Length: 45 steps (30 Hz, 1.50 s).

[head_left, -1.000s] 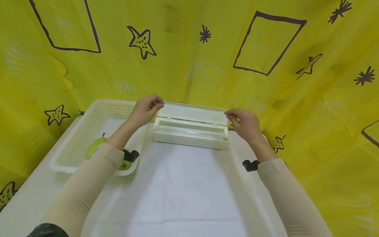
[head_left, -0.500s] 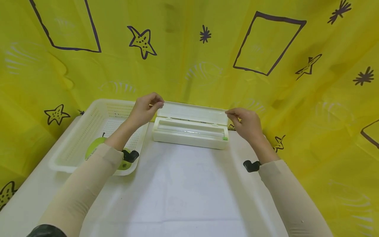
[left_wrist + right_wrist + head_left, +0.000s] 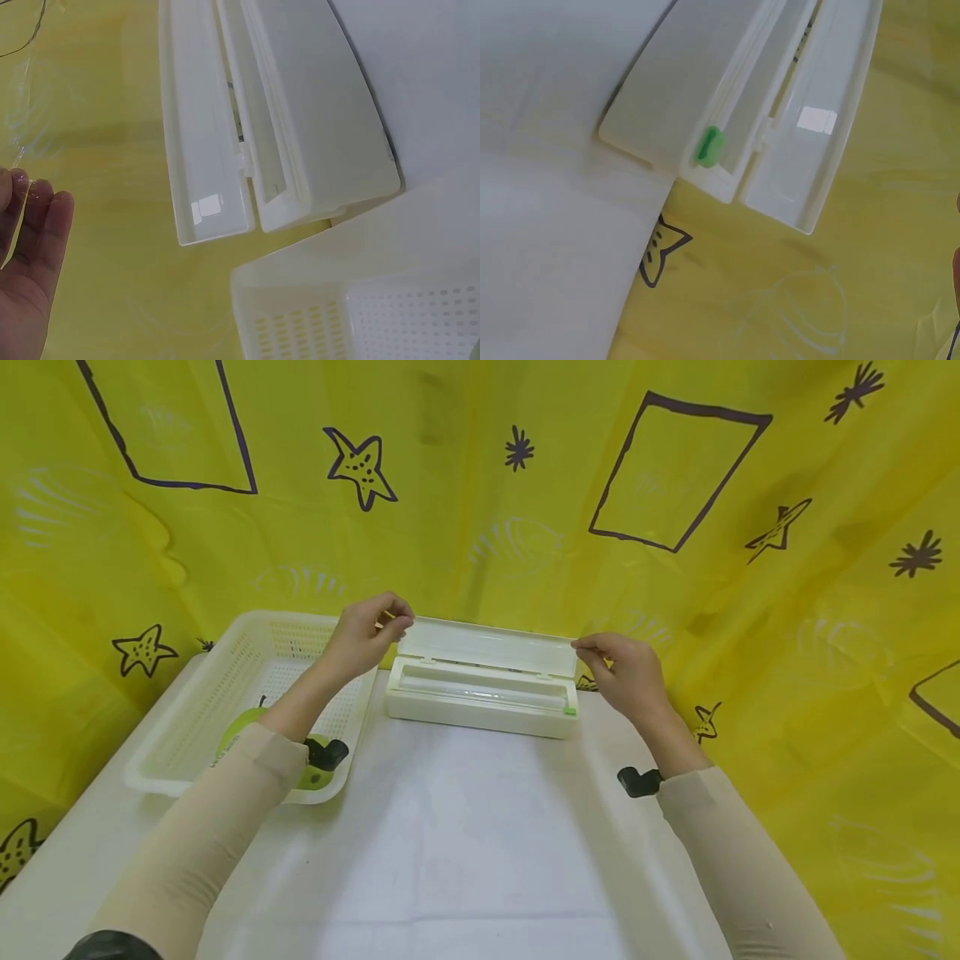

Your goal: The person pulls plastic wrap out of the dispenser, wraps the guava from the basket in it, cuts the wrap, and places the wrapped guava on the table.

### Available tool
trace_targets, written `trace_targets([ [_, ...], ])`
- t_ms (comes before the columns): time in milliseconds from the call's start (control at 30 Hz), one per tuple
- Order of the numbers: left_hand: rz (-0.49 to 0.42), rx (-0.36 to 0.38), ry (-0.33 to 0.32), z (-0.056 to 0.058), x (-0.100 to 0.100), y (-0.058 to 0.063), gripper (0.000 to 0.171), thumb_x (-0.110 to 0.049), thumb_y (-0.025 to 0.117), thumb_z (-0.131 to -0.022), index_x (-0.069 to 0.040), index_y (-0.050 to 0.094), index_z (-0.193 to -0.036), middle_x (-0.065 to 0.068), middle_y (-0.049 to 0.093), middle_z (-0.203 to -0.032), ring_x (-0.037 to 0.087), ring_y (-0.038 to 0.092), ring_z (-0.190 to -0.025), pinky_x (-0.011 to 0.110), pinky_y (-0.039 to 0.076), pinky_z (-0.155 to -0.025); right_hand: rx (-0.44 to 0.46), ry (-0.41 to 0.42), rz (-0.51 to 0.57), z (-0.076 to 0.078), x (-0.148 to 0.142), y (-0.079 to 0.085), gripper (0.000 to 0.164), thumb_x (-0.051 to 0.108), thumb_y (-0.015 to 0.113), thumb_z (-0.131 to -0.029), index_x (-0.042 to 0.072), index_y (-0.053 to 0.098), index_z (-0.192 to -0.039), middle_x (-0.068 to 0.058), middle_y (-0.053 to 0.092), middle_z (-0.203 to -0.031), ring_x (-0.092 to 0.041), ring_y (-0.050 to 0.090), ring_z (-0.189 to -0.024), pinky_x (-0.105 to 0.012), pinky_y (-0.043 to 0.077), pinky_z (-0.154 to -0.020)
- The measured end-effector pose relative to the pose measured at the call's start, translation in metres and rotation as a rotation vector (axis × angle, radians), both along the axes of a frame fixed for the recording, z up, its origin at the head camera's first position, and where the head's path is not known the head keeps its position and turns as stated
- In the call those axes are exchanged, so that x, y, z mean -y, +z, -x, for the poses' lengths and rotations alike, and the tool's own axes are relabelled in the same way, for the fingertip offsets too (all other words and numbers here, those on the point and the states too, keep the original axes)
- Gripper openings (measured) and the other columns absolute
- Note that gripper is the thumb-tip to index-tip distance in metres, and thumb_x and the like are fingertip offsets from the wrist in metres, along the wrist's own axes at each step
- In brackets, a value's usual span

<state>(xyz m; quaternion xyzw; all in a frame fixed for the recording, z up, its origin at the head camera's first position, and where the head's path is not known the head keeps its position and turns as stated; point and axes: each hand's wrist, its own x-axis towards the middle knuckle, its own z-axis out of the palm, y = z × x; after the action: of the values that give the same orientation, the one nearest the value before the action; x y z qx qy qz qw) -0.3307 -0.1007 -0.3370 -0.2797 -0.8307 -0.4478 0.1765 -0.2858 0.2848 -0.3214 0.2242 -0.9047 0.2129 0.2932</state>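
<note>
A white plastic wrap dispenser box [image 3: 483, 708] stands at the back of the table with its lid [image 3: 487, 645] raised. A roll of cling film [image 3: 480, 693] lies inside, and a green slide cutter [image 3: 709, 146] sits at the right end. My left hand [image 3: 367, 633] is above the box's left end. In the left wrist view its fingertips [image 3: 41, 184] pinch clear film. At the other end, my right hand [image 3: 621, 670] has thumb and fingers pinched together beside the lid's corner. The film between the hands is too transparent to trace in the head view.
A white perforated basket [image 3: 168, 735] stands on the left of the white table [image 3: 465, 843], partly under my left forearm. Green fruit [image 3: 242, 725] lies inside it, partly hidden by the sleeve. A yellow patterned curtain [image 3: 450, 510] hangs close behind the box.
My left hand has risen very slightly, and my right hand has shifted a little to the right. Both keep their pinched pose; the box and basket stay in place.
</note>
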Motion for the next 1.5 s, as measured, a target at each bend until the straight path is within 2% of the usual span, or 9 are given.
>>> trace_targets([
  [467, -0.018, -0.032, -0.013, -0.005, 0.002, 0.007, 0.009, -0.009, 0.062, -0.098, -0.002, 0.065, -0.103, 0.014, 0.067, -0.095, 0.019, 0.063, -0.075, 0.019, 0.051, -0.066, -0.043, 0.011, -0.008, -0.005, 0.001, 0.006, 0.011, 0.007, 0.07, -0.092, 0.006, 0.077, -0.1, -0.01, 0.076, -0.093, -0.024, 0.066, -0.071, -0.037, 0.049, -0.061],
  [667, -0.021, -0.05, -0.012, -0.008, 0.002, 0.01, 0.008, -0.007, 0.063, -0.097, -0.001, 0.066, -0.102, 0.009, 0.067, -0.093, 0.019, 0.062, -0.074, 0.018, 0.051, -0.066, -0.044, 0.017, 0.001, -0.008, 0.001, 0.008, 0.011, 0.007, 0.069, -0.093, 0.006, 0.077, -0.1, -0.01, 0.076, -0.094, -0.025, 0.068, -0.073, -0.037, 0.05, -0.061],
  [867, -0.021, -0.07, -0.008, -0.01, 0.003, 0.015, 0.007, -0.007, 0.064, -0.097, -0.002, 0.066, -0.101, 0.013, 0.068, -0.093, 0.018, 0.061, -0.074, 0.017, 0.051, -0.068, -0.058, 0.036, 0.005, -0.009, 0.0, 0.011, 0.011, 0.007, 0.069, -0.093, 0.006, 0.078, -0.1, -0.009, 0.076, -0.093, -0.025, 0.069, -0.076, -0.04, 0.051, -0.063],
  [1067, -0.019, -0.069, -0.009, -0.012, 0.003, 0.018, 0.008, -0.007, 0.064, -0.097, -0.002, 0.066, -0.101, 0.014, 0.068, -0.094, 0.018, 0.061, -0.075, 0.017, 0.051, -0.069, -0.085, 0.037, -0.002, -0.01, -0.001, 0.012, 0.01, 0.007, 0.07, -0.092, 0.006, 0.078, -0.099, -0.008, 0.076, -0.092, -0.024, 0.068, -0.073, -0.036, 0.049, -0.061],
  [1500, -0.008, -0.1, -0.013, -0.016, 0.003, 0.023, 0.007, -0.007, 0.063, -0.097, -0.002, 0.066, -0.101, 0.01, 0.068, -0.094, 0.018, 0.064, -0.076, 0.017, 0.052, -0.07, -0.1, 0.041, 0.003, -0.016, -0.001, 0.017, 0.01, 0.005, 0.07, -0.092, 0.006, 0.077, -0.099, -0.009, 0.076, -0.091, -0.024, 0.069, -0.075, -0.039, 0.051, -0.062],
])
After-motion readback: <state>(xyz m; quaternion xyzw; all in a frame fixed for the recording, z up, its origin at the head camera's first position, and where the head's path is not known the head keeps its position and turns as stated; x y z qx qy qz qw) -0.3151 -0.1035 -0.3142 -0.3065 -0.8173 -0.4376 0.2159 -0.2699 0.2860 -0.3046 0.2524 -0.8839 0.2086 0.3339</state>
